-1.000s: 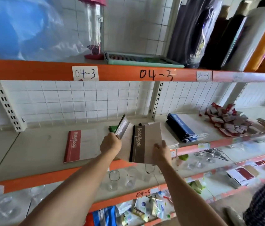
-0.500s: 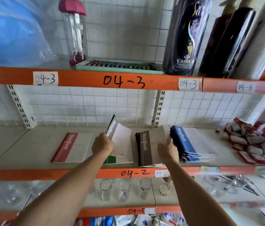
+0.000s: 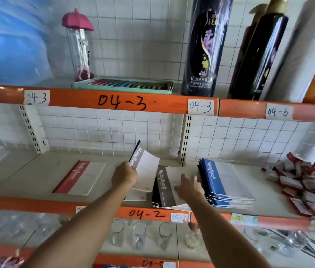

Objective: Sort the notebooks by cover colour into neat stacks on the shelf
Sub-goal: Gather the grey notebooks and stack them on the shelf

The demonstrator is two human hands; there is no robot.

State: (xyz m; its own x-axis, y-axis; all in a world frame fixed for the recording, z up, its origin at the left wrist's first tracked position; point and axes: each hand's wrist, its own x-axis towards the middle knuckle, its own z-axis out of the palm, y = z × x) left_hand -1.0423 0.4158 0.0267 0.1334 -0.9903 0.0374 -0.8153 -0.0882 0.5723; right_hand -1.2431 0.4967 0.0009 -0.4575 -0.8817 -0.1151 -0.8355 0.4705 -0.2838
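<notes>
Head view: the left hand (image 3: pixel 124 174) grips a grey-spined notebook (image 3: pixel 145 167), fingers curled round its lower edge, and holds it tilted up above the shelf (image 3: pixel 27 176), spine to the upper left with "NoteBook" lettering showing. Under it a further notebook (image 3: pixel 136 195) lies flat, mostly hidden; its colour is not clear. The right hand (image 3: pixel 188 187) lies flat with fingers spread and straight, pressing on top of the grey-black stack (image 3: pixel 162 188), which sits at the shelf's front edge just right of the held notebook. Just beside that stack, to the right, is the blue stack (image 3: pixel 222 182), several notebooks deep, edges roughly aligned, touching or nearly touching the right hand. A single red-spined notebook (image 3: pixel 80 177) lies flat well apart to the left. Far right on the same shelf is a loose pile of small red-and-white packets (image 3: pixel 305 182). The shelf's orange front rail (image 3: pixel 147 213) is marked "04-2". On the shelf above, marked "04-3", stand a clear bottle with a pink lid (image 3: pixel 79 45), a flat teal box (image 3: pixel 122 86) and a tall dark bottle (image 3: pixel 206 47). Below, clear drinking glasses (image 3: pixel 139 235) stand in a row.
</notes>
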